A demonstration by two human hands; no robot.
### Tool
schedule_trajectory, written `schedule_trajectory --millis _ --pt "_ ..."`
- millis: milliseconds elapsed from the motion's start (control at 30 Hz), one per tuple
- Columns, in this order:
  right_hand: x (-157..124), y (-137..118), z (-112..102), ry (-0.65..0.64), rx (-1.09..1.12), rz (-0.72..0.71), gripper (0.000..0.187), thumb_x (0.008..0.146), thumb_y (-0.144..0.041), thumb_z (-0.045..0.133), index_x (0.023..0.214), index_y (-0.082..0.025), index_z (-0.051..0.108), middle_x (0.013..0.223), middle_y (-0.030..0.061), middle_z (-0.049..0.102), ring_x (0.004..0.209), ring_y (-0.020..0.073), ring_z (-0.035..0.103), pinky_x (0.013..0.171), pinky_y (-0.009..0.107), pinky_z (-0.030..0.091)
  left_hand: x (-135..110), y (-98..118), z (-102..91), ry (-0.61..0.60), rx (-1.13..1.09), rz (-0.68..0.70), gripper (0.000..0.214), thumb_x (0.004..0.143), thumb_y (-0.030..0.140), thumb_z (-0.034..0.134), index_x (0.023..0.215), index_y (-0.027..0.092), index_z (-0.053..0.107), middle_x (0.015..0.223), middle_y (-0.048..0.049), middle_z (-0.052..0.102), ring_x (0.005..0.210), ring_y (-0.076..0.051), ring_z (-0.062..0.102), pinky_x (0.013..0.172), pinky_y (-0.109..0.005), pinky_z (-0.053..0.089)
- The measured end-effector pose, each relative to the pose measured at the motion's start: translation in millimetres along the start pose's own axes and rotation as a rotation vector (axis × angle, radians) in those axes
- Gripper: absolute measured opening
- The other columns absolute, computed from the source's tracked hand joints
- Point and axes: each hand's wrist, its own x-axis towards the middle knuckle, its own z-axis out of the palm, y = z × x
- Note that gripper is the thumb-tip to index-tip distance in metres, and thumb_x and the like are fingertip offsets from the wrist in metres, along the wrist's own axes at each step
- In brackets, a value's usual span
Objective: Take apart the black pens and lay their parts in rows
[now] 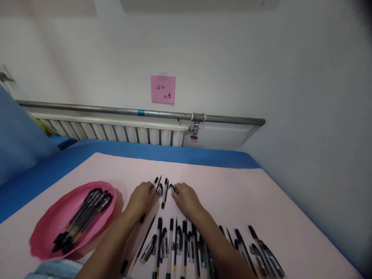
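Observation:
My left hand (144, 197) is at the middle of the pink tabletop with its fingers curled in. A clear pen cap (160, 190) lies beside its fingertips, and black ends of a pen barrel show above and below the hand. What its fingers grip is hidden. My right hand (186, 198) pinches another pen cap (172, 188) between thumb and fingers. Between the hands lies a pen barrel (164, 195) with a black end, a thin refill next to it. Below my wrists, several loose barrels (170, 248), refills (145, 238) and caps (149, 249) lie in a row.
A pink scalloped bowl (39, 236) on the left holds several pens (87, 217). More pen parts (263, 254) lie at the right front. Behind the blue table edge (174, 153) are a radiator (142, 133), a metal pipe (113, 111) and a wall with a pink note (163, 89).

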Motion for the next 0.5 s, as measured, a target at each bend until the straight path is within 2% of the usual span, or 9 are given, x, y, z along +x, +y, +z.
schedule_trajectory --millis 233,500 --pt "-0.9 -2.7 2.7 0.002 0.014 -0.04 0.015 0.082 -0.02 0.046 0.082 -0.017 0.061 0.084 0.0048 0.061 0.074 0.0147 0.054 0.066 0.024 0.033 0.3 -0.8 1.2 -0.004 0.005 -0.012 0.027 0.085 0.03 0.044 0.095 0.016 0.065 0.095 -0.0099 0.069 0.086 -0.019 0.063 0.071 -0.025 0.042" --pt "-0.5 -6.6 3.4 -0.015 0.055 -0.082 0.014 0.079 -0.014 0.048 0.081 -0.018 0.061 0.082 0.0036 0.061 0.075 0.0139 0.054 0.068 0.022 0.035 -0.5 0.8 -0.1 -0.004 -0.01 -0.024 0.026 0.085 0.03 0.044 0.095 0.017 0.065 0.096 -0.0082 0.069 0.086 -0.018 0.063 0.072 -0.024 0.042"
